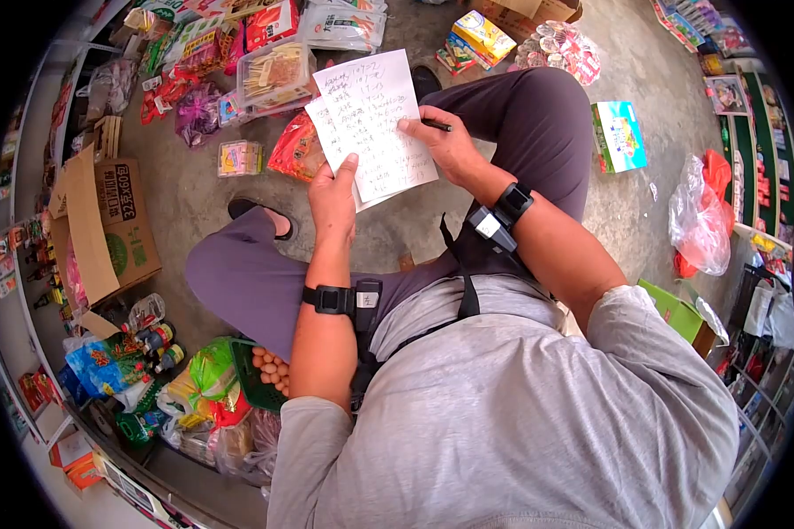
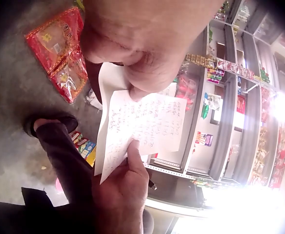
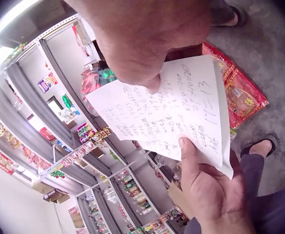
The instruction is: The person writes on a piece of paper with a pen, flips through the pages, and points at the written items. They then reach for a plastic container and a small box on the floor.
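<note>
Two overlapping white paper sheets [image 1: 370, 115] with handwritten lines are held up in front of the body. My left hand [image 1: 333, 203] pinches their lower left corner, thumb on the written face and fingers behind. At the right edge, my right hand [image 1: 453, 150] has its thumb on the sheets and keeps a dark pen [image 1: 437, 125] in its fingers, the tip pointing away from the paper. From the left wrist, the writing [image 2: 147, 122] shows between both thumbs. In the right wrist view the left hand [image 3: 213, 192] supports the sheets from below.
Red snack packets [image 1: 298, 150], a tub of wooden sticks [image 1: 275, 75] and a small boxed pack [image 1: 240, 159] lie on the floor ahead. An open carton [image 1: 115, 229] and a green basket of eggs [image 1: 247, 375] are at left. Stocked shelves [image 1: 763, 150] stand right.
</note>
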Demonstrator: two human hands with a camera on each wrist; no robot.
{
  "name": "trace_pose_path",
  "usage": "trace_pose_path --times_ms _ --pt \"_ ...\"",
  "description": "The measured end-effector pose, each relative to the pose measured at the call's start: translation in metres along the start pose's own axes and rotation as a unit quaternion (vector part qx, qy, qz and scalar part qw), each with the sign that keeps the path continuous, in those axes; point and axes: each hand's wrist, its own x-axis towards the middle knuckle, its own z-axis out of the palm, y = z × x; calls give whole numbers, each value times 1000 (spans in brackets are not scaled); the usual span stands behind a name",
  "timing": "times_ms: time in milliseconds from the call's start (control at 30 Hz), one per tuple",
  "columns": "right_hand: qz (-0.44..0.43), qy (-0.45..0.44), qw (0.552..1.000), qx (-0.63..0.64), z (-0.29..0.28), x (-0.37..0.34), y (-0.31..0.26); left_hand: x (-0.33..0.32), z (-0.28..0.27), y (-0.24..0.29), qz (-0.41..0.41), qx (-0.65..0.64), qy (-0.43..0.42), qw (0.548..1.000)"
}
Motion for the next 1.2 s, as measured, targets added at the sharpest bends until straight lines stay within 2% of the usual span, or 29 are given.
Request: trace_pose_path --times_ms 500,700,833,967,1033,1067,1200 --pt "2 27 999 18 4 -5 -12 -10 3 11 -50 -41 -24 998" --pt "-6 17 1000 13 4 -6 -9 -12 -2 15 -122 28 -25 992" --pt "-37 29 999 -23 -5 1 2 -15 4 13 -133 63 -28 989" --pt "-15 13 997 -72 -3 -1 -1 -10 0 9 -129 143 1 981" --pt "47 12 994 -102 -1 -4 -5 -9 -2 6 -126 156 24 979" --pt "79 12 990 -116 0 -6 -10 -8 -6 6 -118 149 37 981" --pt "83 -28 983 -161 3 -20 -29 1 -21 17 -80 127 84 985"
